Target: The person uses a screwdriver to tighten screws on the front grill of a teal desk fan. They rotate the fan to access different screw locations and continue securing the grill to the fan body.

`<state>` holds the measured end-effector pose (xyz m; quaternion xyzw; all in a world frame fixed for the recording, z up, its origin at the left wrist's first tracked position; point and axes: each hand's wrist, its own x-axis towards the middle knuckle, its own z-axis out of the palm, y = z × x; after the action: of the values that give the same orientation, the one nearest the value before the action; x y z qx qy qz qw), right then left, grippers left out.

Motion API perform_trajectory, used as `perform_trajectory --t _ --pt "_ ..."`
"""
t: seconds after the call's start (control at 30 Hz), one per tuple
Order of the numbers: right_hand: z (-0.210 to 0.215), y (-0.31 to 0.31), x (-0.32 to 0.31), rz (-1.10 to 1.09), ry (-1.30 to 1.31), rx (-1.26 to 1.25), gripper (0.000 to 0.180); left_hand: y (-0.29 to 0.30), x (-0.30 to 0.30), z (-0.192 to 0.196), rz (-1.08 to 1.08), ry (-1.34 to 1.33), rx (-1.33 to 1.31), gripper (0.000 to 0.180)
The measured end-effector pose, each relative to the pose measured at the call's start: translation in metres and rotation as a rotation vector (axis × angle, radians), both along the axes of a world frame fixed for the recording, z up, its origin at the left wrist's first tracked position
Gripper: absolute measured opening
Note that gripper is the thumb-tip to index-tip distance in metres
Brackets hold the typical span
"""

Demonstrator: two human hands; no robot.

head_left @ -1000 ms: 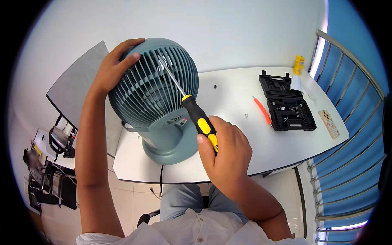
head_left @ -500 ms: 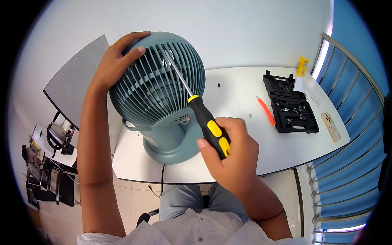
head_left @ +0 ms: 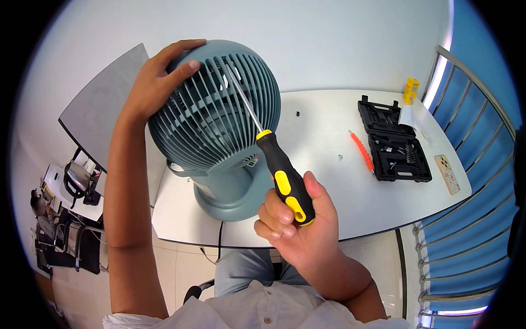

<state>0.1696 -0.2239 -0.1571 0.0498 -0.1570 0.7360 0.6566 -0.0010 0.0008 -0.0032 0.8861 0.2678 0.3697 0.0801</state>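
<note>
A grey-green fan (head_left: 249,181) with a round slatted head stands on the white table. My left hand (head_left: 148,88) grips the upper left of its head, the thumb on the slats and the fingers over the top. In my right hand (head_left: 309,233) is a screwdriver (head_left: 280,170) with a black and yellow handle. My right palm is turned up, with the fingers curled round the handle's left side and the thumb on its right. Its metal shaft slants up to a gap between slats near the top of the fan. The tip is hidden there.
Right on the table (head_left: 323,208) lie an open black tool case (head_left: 402,177), an orange-red flexible rod (head_left: 361,152) and a remote control (head_left: 447,174). Behind stands a yellow box (head_left: 411,91). Small pieces lie mid-table. Metal railings (head_left: 466,215) border the right; a person sits far left.
My right hand has rolled round the screwdriver handle, from palm down to palm up, and sits lower. The shaft still reaches the slats. My left hand has stayed on the fan.
</note>
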Motion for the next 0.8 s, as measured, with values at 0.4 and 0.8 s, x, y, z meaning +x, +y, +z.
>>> perform_trajectory --t 0.4,0.8 --pt "0.012 0.006 0.028 -0.499 -0.759 -0.133 0.031 0.001 0.001 0.001 0.029 0.035 0.024 0.052" --pt "0.021 -0.013 0.028 -1.009 -1.606 -0.05 0.038 0.001 0.0 0.0 0.016 0.002 -0.028 0.049"
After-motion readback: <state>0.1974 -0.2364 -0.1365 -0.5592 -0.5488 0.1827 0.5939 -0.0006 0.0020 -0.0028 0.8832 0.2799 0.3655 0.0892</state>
